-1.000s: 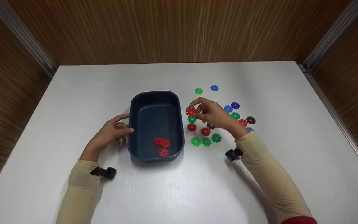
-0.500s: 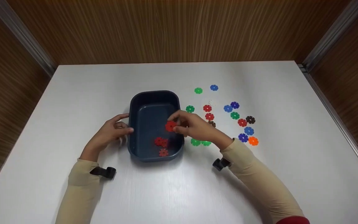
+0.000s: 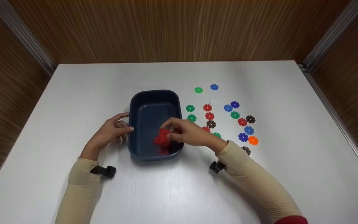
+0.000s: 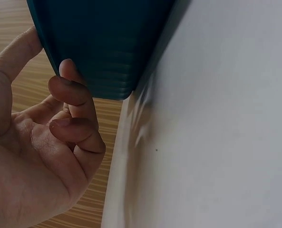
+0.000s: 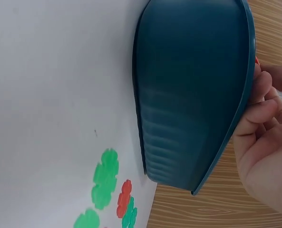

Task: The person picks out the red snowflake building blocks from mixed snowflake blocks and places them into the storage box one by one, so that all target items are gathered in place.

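Red flower-shaped pieces [image 3: 159, 142] lie in the lower part of the dark blue tray [image 3: 154, 116], near the centre of the head view; they overlap, so we cannot count them surely. Our right hand [image 3: 189, 132] pinches one more red piece [image 3: 164, 133] between thumb and finger, low above them; whether it touches them, we cannot tell. Our left hand [image 3: 109, 132] holds the tray's left rim lightly, thumb over it, other fingers half curled. We judge the work as partly done: inside we see only red. Right of centre, on the white table [image 3: 275, 109], at least four red discs [image 3: 209, 116] remain outside, among green, blue, brown and orange discs [image 3: 235, 115].
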`<state>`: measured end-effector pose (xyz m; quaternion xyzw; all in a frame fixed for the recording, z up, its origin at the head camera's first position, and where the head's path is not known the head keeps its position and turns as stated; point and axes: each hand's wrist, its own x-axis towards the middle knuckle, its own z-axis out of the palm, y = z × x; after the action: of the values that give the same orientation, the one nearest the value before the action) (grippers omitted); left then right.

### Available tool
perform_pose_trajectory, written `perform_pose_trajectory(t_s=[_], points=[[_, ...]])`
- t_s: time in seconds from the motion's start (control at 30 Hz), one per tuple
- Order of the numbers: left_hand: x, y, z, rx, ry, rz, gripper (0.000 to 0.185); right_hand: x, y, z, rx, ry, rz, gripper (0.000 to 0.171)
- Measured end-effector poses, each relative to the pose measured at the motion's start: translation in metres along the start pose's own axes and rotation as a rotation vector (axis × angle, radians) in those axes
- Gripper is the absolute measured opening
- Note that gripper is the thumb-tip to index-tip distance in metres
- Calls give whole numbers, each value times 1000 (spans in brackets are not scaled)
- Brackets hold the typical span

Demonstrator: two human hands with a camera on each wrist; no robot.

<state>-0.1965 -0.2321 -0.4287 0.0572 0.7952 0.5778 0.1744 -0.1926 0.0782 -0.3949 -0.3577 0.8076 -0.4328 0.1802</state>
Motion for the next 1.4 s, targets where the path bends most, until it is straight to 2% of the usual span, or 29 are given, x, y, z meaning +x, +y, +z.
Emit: perform_pose_trajectory(t_s=[0.2,0.37,0.63,0.83,1.0,1.2,1.4], points=[[0,-1,0,3,2,-3,70,-1,2,-2,37,-28,-5,33],[0,-1,0,-13,1,0,70,-6,7,-13,61,46,20,31],[-1,0,-1,-10,-5,3,70,-13,28,-35,-10,138,140,31],[-1,-1,-1,-13,-5,4,70,-20,47,-54,-100,84,189,35],[0,0,-1,-20,-10,-1,71,-30,62,-66,-116,43,277,36],[0,-1,-1,-31,-14,2,70,-37,74,-71,-211,10,356,34],[0,0,-1,-22,-11,2,70,-39,78,-75,-302,-29,380,32]])
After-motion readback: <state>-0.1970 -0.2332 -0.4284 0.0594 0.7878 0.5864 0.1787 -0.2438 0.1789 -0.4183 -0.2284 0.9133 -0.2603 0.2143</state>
